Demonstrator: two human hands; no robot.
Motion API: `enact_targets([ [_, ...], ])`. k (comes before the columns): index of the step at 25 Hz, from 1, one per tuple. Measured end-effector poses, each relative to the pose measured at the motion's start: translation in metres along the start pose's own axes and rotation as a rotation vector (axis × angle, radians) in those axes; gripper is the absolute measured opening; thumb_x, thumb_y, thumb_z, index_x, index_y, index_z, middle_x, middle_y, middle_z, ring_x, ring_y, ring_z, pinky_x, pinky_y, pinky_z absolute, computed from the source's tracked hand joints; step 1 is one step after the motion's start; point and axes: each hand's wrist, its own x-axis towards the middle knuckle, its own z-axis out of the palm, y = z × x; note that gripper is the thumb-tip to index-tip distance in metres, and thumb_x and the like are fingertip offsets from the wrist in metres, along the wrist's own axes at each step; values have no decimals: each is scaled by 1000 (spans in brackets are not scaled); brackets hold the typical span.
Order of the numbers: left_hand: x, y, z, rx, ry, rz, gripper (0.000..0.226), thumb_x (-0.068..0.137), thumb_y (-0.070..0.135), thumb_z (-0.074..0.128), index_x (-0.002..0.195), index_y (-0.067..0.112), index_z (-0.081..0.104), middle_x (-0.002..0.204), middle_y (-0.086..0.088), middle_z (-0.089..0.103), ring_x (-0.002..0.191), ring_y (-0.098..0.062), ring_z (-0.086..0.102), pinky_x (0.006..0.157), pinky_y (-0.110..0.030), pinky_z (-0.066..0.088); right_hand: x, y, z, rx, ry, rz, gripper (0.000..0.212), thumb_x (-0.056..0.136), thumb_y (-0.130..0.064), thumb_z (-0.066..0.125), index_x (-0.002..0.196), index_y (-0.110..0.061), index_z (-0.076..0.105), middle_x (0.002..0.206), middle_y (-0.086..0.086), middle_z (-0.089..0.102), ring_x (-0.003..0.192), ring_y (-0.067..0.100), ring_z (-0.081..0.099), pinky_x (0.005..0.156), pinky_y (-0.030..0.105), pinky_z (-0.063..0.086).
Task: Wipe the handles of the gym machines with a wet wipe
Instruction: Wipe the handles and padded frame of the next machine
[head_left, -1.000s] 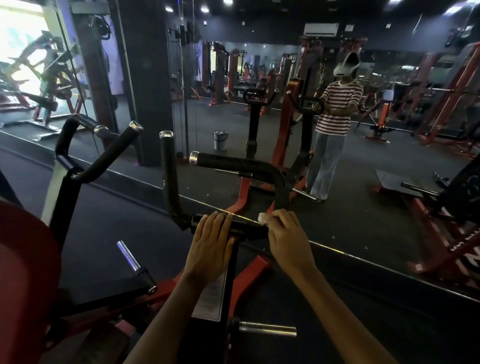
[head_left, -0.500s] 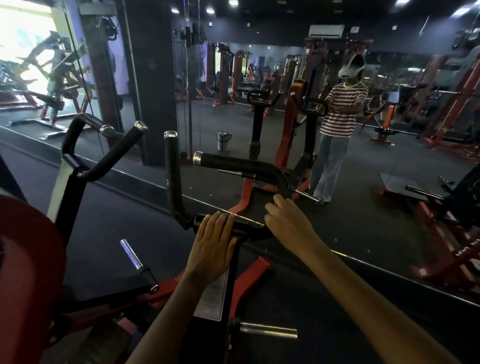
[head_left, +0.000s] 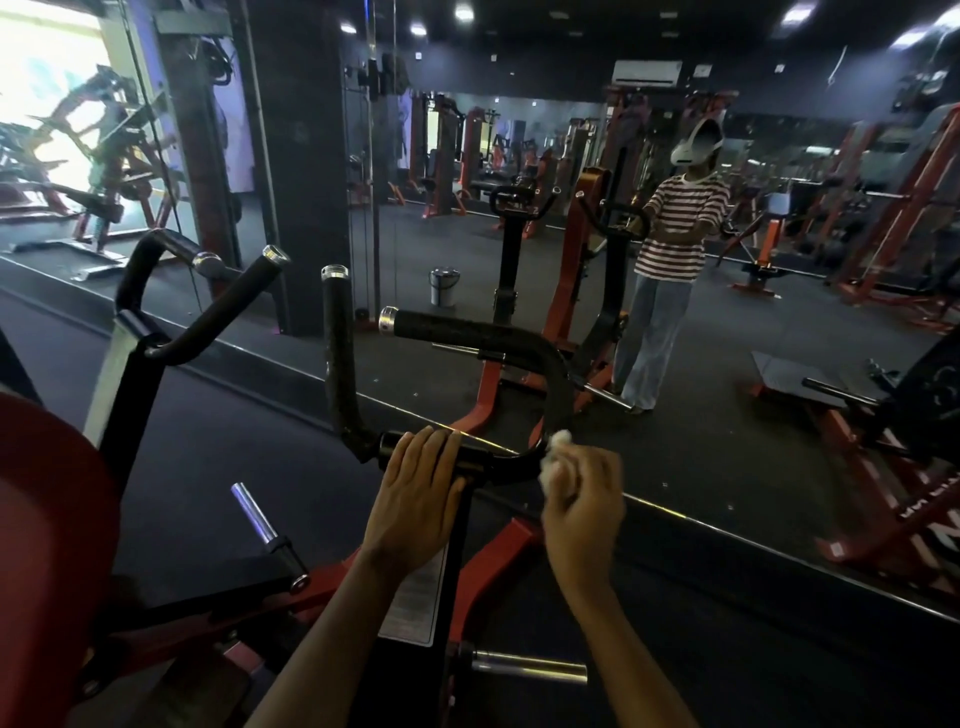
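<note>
Wiping under way: right hand (head_left: 584, 499) clenches the crumpled white wet wipe (head_left: 555, 457), pressed on the curved black bar bend (head_left: 519, 460). Left hand (head_left: 418, 493) rests flat, relaxed, beside it. Next, probably: slide up along the horizontal black textured handle (head_left: 467, 332) above. Handles counted: four; wipes: one.

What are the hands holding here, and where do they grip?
The right hand grips a bunched white wet wipe, pressed at the handlebar's bend. The left hand rests on the bar's middle.
</note>
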Motion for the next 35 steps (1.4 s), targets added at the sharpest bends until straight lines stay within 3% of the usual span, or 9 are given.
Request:
enact_targets([
  [6, -1, -1, 3, 14, 0, -10, 51, 101, 33, 25, 140, 4, 41, 138, -14, 48, 133, -30, 39, 116, -45, 21, -7, 3, 24, 174, 23, 397, 17, 79, -2, 69, 84, -13, 56, 85, 2, 59, 75, 10, 59, 66, 20, 47],
  [11, -1, 0, 3, 28, -18, -11, 51, 101, 33, 25, 139, 4, 41, 138, -15, 49, 133, -31, 39, 116, -45, 19, -30, -17, 45, 331, -40, 596, 21, 75, -5, 74, 84, -14, 57, 80, -3, 62, 73, 4, 59, 63, 11, 46],
  [16, 0, -3, 0, 51, -42, 11, 54, 101, 36, 21, 140, 4, 40, 139, -14, 48, 133, -30, 41, 116, -43, 18, -19, -21, 39, 392, 124, 838, 27, 73, -4, 75, 93, -8, 56, 86, 2, 62, 72, 6, 57, 57, 9, 43],
  [19, -1, -2, 1, 34, -25, 9, 53, 101, 35, 22, 139, 4, 41, 137, -15, 49, 131, -31, 42, 117, -43, 18, 8, -7, 15, 381, 240, 751, 26, 76, -8, 74, 94, -14, 56, 90, 1, 63, 73, 2, 56, 57, 8, 42],
  [22, -2, -3, 3, 25, 21, 5, 49, 99, 32, 28, 136, 4, 44, 134, -15, 51, 128, -31, 43, 116, -44, 19, 25, -2, 5, 318, 114, 516, 24, 80, -7, 70, 96, -21, 58, 91, -4, 62, 78, 0, 59, 61, 5, 45],
  [25, 1, -1, 3, 30, 47, 16, 48, 98, 32, 30, 133, 5, 47, 130, -14, 53, 124, -30, 45, 114, -44, 23, 18, 4, 2, 100, 61, 169, 20, 81, 0, 67, 98, -11, 66, 100, 6, 59, 82, 1, 55, 72, 2, 43],
  [29, 4, 0, 1, 48, 42, 38, 47, 97, 32, 33, 136, 9, 48, 131, -10, 52, 124, -28, 45, 111, -44, 26, 6, 18, 7, -157, -150, -215, 32, 83, -3, 65, 115, -8, 65, 108, 5, 52, 95, 6, 49, 82, 11, 46],
  [32, 4, 1, 0, 64, 51, 30, 46, 97, 32, 34, 135, 10, 49, 130, -8, 53, 124, -28, 44, 111, -43, 26, 15, 21, 11, -252, -163, -298, 28, 83, -5, 61, 110, -5, 67, 102, 7, 55, 94, 15, 51, 79, 23, 51],
  [35, 4, 0, -1, 64, 54, 29, 45, 97, 31, 35, 136, 11, 47, 131, -7, 52, 125, -27, 43, 111, -43, 26, 52, 20, 9, -257, -141, -294, 17, 83, -4, 60, 97, -5, 70, 97, 7, 56, 89, 19, 53, 77, 23, 48],
])
